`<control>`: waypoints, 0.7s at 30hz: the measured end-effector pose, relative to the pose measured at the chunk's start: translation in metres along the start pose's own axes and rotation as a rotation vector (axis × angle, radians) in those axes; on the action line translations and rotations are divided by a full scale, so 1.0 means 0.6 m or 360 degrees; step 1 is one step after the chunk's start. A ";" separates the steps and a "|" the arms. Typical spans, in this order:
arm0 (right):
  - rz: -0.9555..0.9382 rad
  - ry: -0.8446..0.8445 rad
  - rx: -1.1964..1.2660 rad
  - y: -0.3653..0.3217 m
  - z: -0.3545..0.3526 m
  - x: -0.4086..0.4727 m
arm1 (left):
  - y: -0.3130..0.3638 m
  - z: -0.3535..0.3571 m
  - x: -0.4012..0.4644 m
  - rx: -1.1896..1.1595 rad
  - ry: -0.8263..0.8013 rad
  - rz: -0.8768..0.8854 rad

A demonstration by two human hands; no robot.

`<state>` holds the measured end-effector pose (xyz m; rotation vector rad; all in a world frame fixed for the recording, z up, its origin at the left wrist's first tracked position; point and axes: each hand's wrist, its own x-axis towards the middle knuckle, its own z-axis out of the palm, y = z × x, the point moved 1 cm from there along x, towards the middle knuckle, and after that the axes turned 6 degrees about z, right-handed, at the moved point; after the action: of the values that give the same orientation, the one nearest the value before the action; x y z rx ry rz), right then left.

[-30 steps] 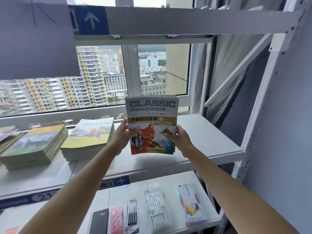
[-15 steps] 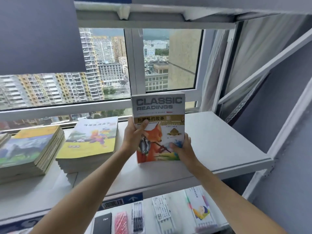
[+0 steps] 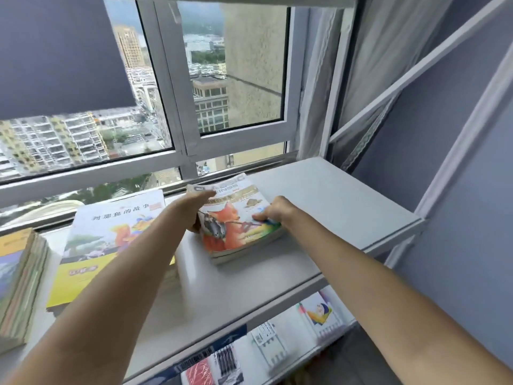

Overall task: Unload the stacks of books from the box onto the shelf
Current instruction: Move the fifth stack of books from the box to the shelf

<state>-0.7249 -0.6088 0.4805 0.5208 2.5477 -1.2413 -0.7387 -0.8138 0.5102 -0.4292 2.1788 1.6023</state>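
On the white shelf (image 3: 327,201) under the window (image 3: 194,79), your stack of books (image 3: 238,226) lies flat, its fox cover facing up and its far corner close to the window frame. The stack sits at a slant to the shelf edge, with bare shelf to its right and in front of it.

Your left hand (image 3: 194,207) is at the stack's left side, fingers stretched out over the top-left corner of the cover and the thumb hidden down along the edge; it reads as loosely spread against the books rather than clenched. Your right hand (image 3: 277,211) rests on the stack's right edge, fingers curled with the tips pressing on the cover near the right side. Whether either hand truly clamps the stack or only steadies it, you cannot tell from this view.

Just to the left, apart from your stack, lies a yellow-covered stack (image 3: 111,240), partly hidden by your left forearm. Further left, at the frame's edge, stands a thicker pile (image 3: 19,284) with its page edges showing.

Below, on the lower shelf (image 3: 286,354), packs of pens and stationery (image 3: 319,315) lie in a row, blurred.
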 end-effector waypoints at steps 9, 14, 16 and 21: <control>-0.0203 0.0412 -0.0439 0.065 -0.066 -0.071 | 0.065 0.057 -0.036 0.1220 0.0340 0.0653; -0.0183 0.0653 -0.0821 0.188 -0.145 -0.165 | 0.079 0.184 -0.109 0.1675 0.0184 0.0940; -0.0127 0.0706 -0.0852 0.256 -0.181 -0.216 | 0.069 0.255 -0.146 0.1837 0.0074 0.1104; 0.0101 0.0846 -0.0850 0.452 -0.271 -0.364 | -0.002 0.446 -0.264 0.2165 -0.0323 0.1499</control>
<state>-0.4246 -0.3692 0.4710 0.8772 3.0908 -0.3818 -0.5635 -0.5571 0.5159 1.1986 2.7782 0.0363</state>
